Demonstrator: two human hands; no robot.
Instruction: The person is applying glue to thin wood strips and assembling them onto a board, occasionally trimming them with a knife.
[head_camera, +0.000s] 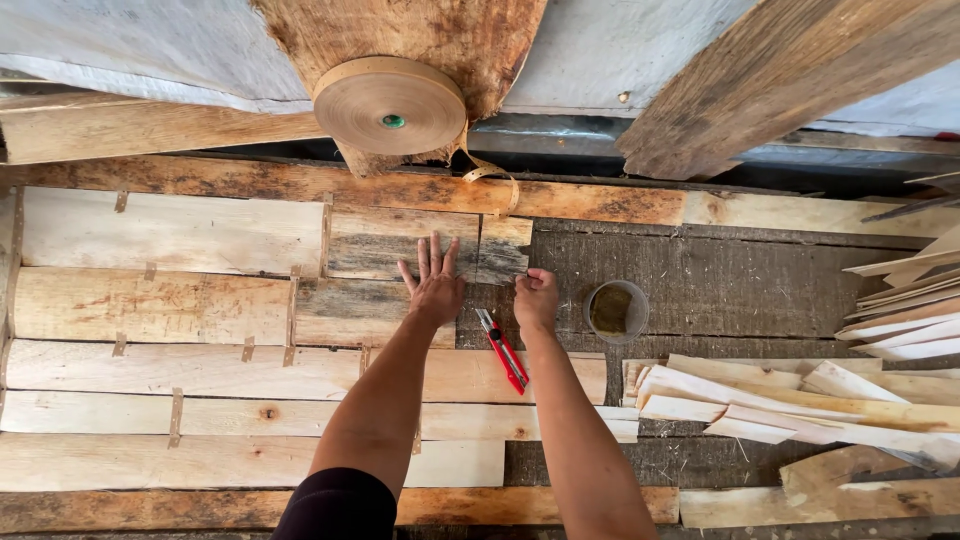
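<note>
The dark veneer strip (400, 240) is lying on the table (720, 280), long axis running left-right. The left hand (435, 285) is pressing it, fingers spread flat. The right hand (535, 298) is pinching its right piece (503, 248), fingers curled narrow, beside the red knife (503, 350).

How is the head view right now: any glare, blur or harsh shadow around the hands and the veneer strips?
Head view: soft, even daylight, no glare; left hand and right hand are sharp, casting faint shadows on the veneer strips; the tape roll is crisp; straight boards bow slightly at the edges.
</note>
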